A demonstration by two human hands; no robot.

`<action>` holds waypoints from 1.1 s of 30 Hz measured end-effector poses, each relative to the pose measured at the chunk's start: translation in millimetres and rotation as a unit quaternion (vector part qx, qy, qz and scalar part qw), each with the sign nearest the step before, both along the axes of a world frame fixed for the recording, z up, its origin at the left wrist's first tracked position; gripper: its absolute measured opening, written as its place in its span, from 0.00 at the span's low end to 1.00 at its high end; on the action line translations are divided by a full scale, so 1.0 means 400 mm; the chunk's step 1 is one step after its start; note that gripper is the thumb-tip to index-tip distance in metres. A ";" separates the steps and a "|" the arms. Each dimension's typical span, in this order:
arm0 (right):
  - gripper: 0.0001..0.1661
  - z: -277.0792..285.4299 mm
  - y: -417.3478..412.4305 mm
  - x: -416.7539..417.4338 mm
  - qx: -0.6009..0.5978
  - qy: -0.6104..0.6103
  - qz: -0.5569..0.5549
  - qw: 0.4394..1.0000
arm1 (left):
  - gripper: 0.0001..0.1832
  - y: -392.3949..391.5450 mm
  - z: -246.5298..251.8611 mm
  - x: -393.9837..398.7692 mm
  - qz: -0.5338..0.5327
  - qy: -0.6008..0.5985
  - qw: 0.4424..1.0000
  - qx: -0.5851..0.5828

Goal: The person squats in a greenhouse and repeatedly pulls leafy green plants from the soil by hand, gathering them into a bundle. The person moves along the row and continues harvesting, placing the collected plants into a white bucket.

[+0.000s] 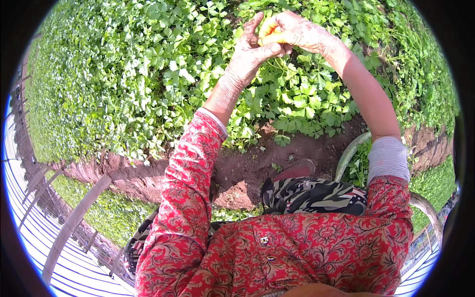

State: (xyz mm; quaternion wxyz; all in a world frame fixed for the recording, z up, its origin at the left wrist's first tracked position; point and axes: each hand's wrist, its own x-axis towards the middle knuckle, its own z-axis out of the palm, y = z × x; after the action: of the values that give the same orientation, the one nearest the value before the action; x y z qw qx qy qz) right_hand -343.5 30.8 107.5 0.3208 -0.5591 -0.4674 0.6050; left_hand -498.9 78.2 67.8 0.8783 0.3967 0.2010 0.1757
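Both of my hands meet over a dense bed of leafy celery-like plants [293, 96]. My left hand [249, 52] has soil on it; its index finger points away from me and its thumb reaches to the fingers of the other hand. My right hand [295, 33] bends inward with its fingers curled against the left. A yellow-orange covering or strip [272, 34] shows at the right fingers; whether it is worn or held cannot be told. The fingertips partly hide each other. No plant stem is clearly visible between them.
A bare soil furrow [237, 159] runs before me, with a reddish shoe [297, 169] in it. My camouflage trouser leg [315, 195] is bent close by. A curved pale green pole or tube [350, 154] stands at right, and a wooden pole [79, 222] at left.
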 end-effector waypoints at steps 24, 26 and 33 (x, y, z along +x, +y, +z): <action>0.09 -0.484 -0.086 0.045 -0.025 -0.516 0.055 0.854 | 0.11 -0.161 -0.042 -0.224 -0.010 0.312 0.950 -0.034; 0.07 -0.472 -0.076 0.032 0.007 -0.516 0.086 0.852 | 0.11 -0.166 -0.037 -0.231 -0.002 0.314 0.948 -0.041; 0.04 -0.323 -0.084 0.017 -0.171 -0.374 0.149 0.899 | 0.08 -0.153 -0.017 -0.250 0.062 0.275 0.959 -0.043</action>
State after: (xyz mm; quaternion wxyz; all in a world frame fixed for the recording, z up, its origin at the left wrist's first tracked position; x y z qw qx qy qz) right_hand -336.7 -2.6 -21.6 -0.0719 -0.7145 -0.5200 0.4626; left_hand -598.8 16.9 60.8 0.7929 0.3783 0.4660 0.1053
